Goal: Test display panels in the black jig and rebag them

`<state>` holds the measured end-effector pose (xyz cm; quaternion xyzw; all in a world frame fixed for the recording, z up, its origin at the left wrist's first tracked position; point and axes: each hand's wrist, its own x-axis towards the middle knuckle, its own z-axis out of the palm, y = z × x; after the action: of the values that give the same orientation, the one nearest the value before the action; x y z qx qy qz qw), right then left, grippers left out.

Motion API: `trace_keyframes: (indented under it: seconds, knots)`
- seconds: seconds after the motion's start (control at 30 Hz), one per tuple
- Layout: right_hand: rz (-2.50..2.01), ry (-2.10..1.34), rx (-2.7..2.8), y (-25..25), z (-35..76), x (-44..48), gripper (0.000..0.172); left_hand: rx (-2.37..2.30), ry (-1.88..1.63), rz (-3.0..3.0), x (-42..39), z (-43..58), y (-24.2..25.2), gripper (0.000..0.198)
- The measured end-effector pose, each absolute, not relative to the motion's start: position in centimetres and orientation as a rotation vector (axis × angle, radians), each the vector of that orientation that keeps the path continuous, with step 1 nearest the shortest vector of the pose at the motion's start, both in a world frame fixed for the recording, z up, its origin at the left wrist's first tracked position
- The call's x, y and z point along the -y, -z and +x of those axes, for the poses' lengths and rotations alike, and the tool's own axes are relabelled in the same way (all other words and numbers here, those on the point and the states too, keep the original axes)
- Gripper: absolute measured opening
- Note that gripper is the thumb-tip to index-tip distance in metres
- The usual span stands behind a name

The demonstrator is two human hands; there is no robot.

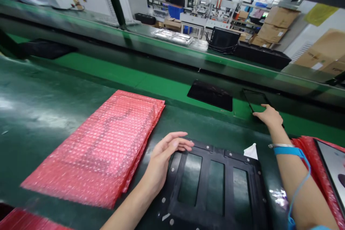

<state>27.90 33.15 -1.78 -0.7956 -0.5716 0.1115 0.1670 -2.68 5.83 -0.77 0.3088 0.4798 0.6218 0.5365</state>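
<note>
My left hand (168,151) lies over the upper left corner of a black fixture plate (204,183), fingers loosely stretched out. The plate has three rectangular openings and several round metal studs. Farther off at the right, my right hand (269,116) pinches the near left edge of a thin black rectangular frame (246,99) on the green belt. Part of that frame is hidden behind the hand. A blue wrist strap (288,150) with a coiled cord circles my right wrist. To the left of my left hand lie red bubble-wrap bags (102,147), stacked on the green table.
A flat black panel (210,95) lies on the green belt (151,82), another dark panel (50,48) farther left. A raised shelf edge (172,52) runs behind it. More red bubble wrap (304,143) and a screen (332,169) sit at right. A white scrap (251,151) touches the fixture's far edge.
</note>
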Motion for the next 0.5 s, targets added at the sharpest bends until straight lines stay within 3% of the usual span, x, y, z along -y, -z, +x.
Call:
trace_keyframes:
  seconds: [0.13,0.27,0.5]
  knots:
    - [-2.002,-0.615,1.736,-0.2,26.0,-30.4,0.052,-1.392,-1.514,1.089,-5.3,-2.6,0.2,0.027]
    - [-1.526,-0.790,1.916,-0.6,26.6,-23.1,0.062,-1.907,-1.514,1.469,-3.9,-6.0,-0.1,0.025]
    - [-0.817,0.010,2.563,2.2,30.9,-8.3,0.035,-2.800,-1.069,1.290,0.2,-16.8,2.7,0.022]
